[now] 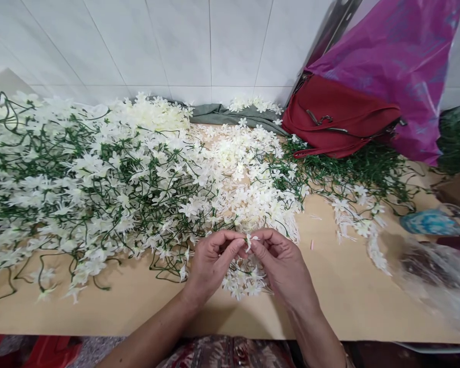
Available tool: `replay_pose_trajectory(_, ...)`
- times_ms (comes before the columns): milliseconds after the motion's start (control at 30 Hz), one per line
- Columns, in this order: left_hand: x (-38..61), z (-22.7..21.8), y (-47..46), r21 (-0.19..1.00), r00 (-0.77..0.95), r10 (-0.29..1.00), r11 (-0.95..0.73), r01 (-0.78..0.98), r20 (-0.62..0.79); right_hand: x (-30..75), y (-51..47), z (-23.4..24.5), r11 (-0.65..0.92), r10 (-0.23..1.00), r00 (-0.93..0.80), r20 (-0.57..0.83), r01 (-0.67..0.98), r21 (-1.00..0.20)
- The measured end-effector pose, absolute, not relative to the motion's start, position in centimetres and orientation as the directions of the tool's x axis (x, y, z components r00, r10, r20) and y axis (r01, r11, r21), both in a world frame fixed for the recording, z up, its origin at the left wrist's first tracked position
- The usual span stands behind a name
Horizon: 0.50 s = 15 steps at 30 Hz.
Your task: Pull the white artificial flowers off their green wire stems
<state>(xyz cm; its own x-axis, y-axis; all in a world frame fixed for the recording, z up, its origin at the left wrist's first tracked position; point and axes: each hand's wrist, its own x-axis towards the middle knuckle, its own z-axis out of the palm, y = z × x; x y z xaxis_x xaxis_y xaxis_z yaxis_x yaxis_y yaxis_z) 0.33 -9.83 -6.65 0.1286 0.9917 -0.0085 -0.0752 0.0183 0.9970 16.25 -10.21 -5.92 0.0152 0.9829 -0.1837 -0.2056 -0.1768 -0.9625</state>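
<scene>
A tan table (348, 286) carries a broad heap of white flower stems (99, 179) on the left and a red bag (337, 122) at far right. Near the front edge, the left hand (210, 260) and right hand (281, 263) meet fingertip to fingertip. Both pinch one small flower (250, 239), which stands upright between them.

Lighting: bright, even, diffuse. Soft shadow is cast on the desk (348, 296) near its front edge. White flowers (42, 148) at far left are slightly washed out. Frame edges are bowed by lens distortion; clear plastic (437, 276) at right is blurred.
</scene>
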Motion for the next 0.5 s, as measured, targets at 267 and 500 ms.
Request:
replay_pose_trajectory(267, 0.3, -7.5, -9.8, 1.000, 0.120, 0.993, -0.014, 0.011, 0.012, 15.7, -9.9, -5.8, -0.155, 0.987, 0.025, -0.160, -0.131, -0.979)
replay_pose_trajectory(500, 0.5, -7.1, -9.7, 0.999, 0.095, 0.995, -0.031, 0.030, 0.028, 16.1, -9.4, -7.0, -0.182, 0.982, 0.018, -0.189, -0.194, -0.964)
